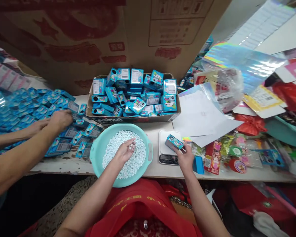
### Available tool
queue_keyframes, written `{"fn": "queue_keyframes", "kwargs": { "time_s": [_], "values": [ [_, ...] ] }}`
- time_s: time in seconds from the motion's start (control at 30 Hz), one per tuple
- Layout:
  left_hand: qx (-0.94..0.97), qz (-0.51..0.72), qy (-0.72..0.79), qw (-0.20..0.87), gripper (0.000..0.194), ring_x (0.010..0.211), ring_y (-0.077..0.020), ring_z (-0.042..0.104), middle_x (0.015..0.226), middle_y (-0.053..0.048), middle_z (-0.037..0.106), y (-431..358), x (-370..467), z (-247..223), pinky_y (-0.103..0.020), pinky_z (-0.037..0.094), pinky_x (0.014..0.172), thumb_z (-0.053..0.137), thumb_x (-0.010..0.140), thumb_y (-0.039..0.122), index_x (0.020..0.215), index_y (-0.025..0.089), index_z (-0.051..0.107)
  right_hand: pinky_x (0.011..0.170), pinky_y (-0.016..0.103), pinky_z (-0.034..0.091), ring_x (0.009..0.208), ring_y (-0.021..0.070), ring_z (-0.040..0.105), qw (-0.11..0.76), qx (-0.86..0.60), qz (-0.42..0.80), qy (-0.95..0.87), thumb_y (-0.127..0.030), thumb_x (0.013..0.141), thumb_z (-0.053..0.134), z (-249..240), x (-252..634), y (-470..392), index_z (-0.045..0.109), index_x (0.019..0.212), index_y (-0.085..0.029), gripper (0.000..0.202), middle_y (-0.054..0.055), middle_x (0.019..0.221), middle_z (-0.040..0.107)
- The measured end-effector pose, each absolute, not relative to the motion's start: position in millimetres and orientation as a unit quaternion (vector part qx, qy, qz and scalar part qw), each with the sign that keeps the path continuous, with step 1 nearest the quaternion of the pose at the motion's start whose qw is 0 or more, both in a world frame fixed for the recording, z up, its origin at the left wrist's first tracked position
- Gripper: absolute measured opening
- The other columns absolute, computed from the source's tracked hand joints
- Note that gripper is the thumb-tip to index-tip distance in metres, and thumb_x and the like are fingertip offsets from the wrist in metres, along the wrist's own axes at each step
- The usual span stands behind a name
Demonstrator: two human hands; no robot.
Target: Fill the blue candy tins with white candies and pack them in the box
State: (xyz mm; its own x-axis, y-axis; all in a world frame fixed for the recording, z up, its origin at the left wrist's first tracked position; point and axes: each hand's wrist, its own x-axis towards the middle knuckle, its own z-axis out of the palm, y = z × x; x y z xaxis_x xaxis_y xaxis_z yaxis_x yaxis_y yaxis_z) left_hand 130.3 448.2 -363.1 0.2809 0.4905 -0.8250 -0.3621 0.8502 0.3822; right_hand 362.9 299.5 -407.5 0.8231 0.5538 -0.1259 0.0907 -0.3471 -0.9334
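Note:
My left hand (125, 150) is over a turquoise basin (93, 157) full of small, pale candy-like pellets (111, 148). Its fingers are curled in, with a few pellets showing between them. In my right hand (185, 157) is a small blue printed box (174, 142), gripped at its near right end. That box is tilted above the white platform of a digital scale (162, 141); I cannot tell whether it touches it. Beside my right wrist stands a plain blue open container (198, 164).
An open carton (133, 120) of blue boxes stands behind the basin, before a big cardboard box (138, 42). At left, a co-worker's hands (56, 121) handle many blue boxes (32, 108). Papers (199, 112) and candy packets (236, 151) cover the right side.

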Motion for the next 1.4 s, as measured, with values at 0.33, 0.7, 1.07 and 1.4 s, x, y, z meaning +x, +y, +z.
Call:
{"fn": "queue_keyframes", "kwargs": {
  "time_s": [0.33,0.7,1.07,1.4],
  "values": [
    [0.119,0.245,0.558,0.784,0.011,0.045,-0.0048,0.049,0.061,0.000,0.052,442.8,141.7,-366.9,-0.013,0.040,0.039,0.051,0.085,0.011,0.089,0.009,0.061,0.093,0.045,0.047,0.113,0.0251,0.051,0.512,-0.811,0.132,-0.251,-0.044,0.069,0.069,-387.5,374.2,269.1,0.051,0.122,-0.020,0.061,0.012,0.123,0.050],
    [0.151,0.218,0.588,0.765,0.016,0.042,-0.0053,0.048,0.056,0.001,0.050,431.6,150.7,-367.8,-0.014,0.039,0.041,0.047,0.090,0.020,0.081,0.011,0.057,0.091,0.046,0.048,0.095,0.0219,0.061,0.556,-0.813,0.115,-0.130,-0.042,0.069,0.070,-364.6,402.8,212.7,0.059,0.107,-0.015,0.048,0.011,0.108,0.060],
    [0.322,0.208,0.554,0.739,0.020,0.036,-0.0035,0.032,0.047,0.006,0.039,438.4,178.6,-355.3,-0.015,0.020,0.036,0.060,0.080,0.029,0.074,0.011,0.061,0.089,0.043,0.049,0.091,0.0214,0.062,0.585,-0.802,0.088,-0.086,-0.043,0.067,0.071,-360.2,403.0,200.7,0.058,0.103,-0.015,0.047,0.010,0.100,0.064],
    [0.542,0.170,0.439,0.696,0.029,0.063,-0.0151,0.050,0.046,0.004,0.036,414.1,273.9,-357.0,-0.017,0.026,0.056,0.070,0.060,-0.006,0.065,0.022,0.062,0.089,0.046,0.045,0.099,0.0264,0.056,0.470,-0.866,0.121,-0.123,-0.053,0.059,0.073,-409.4,399.5,186.7,0.055,0.112,-0.014,0.068,0.015,0.113,0.057]
  ]
}}
